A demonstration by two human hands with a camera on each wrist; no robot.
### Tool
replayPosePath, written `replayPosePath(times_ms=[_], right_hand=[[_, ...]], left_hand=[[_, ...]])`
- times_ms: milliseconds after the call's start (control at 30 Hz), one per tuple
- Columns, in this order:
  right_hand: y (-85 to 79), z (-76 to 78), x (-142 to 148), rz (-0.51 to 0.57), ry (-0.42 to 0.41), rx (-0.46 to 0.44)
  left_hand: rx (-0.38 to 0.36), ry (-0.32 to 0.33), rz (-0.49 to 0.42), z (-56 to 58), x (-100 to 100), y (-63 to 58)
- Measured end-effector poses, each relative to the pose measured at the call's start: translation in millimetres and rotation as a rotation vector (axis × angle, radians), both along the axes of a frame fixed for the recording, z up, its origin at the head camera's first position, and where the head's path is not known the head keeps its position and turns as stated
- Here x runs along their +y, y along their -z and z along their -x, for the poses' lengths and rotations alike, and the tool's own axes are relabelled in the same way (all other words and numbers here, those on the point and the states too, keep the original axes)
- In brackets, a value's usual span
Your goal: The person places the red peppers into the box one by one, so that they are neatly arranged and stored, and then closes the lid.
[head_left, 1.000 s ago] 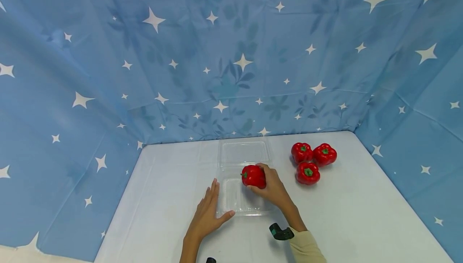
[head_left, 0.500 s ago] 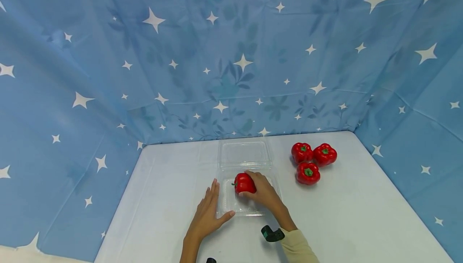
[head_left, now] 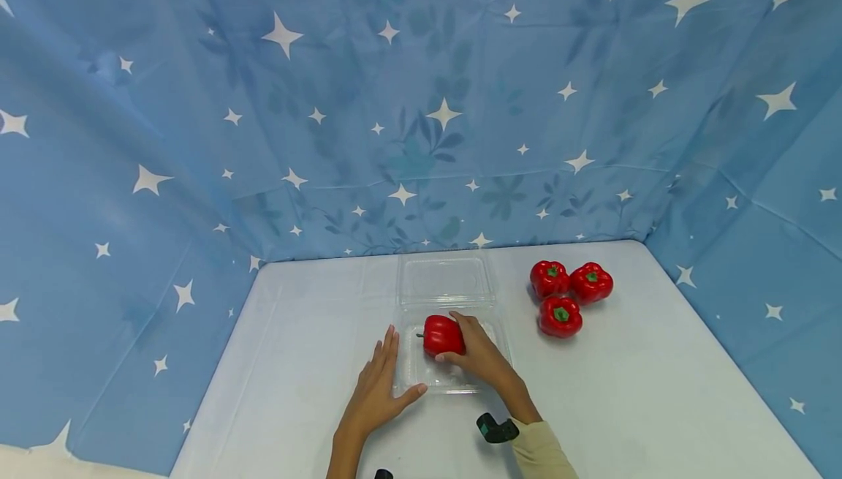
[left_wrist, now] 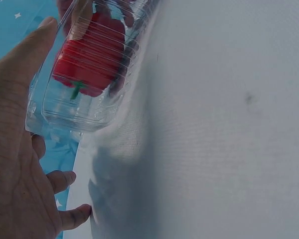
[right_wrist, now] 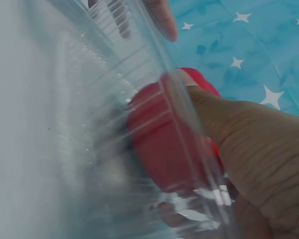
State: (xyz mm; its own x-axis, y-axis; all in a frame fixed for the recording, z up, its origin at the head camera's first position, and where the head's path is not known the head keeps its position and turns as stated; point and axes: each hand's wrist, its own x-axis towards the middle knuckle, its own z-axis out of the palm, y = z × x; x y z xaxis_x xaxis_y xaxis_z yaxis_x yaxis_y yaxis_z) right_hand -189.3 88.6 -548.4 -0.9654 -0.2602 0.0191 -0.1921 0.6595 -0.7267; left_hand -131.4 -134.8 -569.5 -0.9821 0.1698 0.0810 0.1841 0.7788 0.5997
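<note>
Red pepper (head_left: pixel 442 337) is sitting lower and further left now, inside the clear container (head_left: pixel 444 380). Right hand (head_left: pixel 479 352) is gripping it, left hand (head_left: pixel 377 393) is resting straight-fingered beside the container. Guessing they're placing it; next is probably needing a release.

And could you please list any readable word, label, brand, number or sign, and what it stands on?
None can be read.
Held red pepper, three loose peppers: no label visible.
Clear container: any embossing too faint to read.
Black wrist device: any mark too small to read.
Blue curtain: star pattern, no words.
</note>
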Motion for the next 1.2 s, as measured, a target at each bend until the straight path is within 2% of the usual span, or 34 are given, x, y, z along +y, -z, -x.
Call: replayPosePath(times_ms=[267, 600, 900, 1200], right_hand=[[-4.7, -2.2, 5.1, 0.046, -0.015, -0.041], [1.2, -2.8, 1.9, 0.035, -0.012, -0.010], [-0.5, 2.7, -6.4, -0.032, 0.031, -0.016], [2.3, 4.7, -19.3, 0.029, 0.062, -0.003]], left_hand=[[0.013, 0.001, 0.000, -0.5, -1.8, -0.2], [0.005, 0.011, -0.020, -1.8, -2.0, 3.2], [-0.009, 0.038, -0.065, 1.4, -2.0, 2.6], [-0.026, 0.053, -0.097, 2.3, -1.7, 2.6]])
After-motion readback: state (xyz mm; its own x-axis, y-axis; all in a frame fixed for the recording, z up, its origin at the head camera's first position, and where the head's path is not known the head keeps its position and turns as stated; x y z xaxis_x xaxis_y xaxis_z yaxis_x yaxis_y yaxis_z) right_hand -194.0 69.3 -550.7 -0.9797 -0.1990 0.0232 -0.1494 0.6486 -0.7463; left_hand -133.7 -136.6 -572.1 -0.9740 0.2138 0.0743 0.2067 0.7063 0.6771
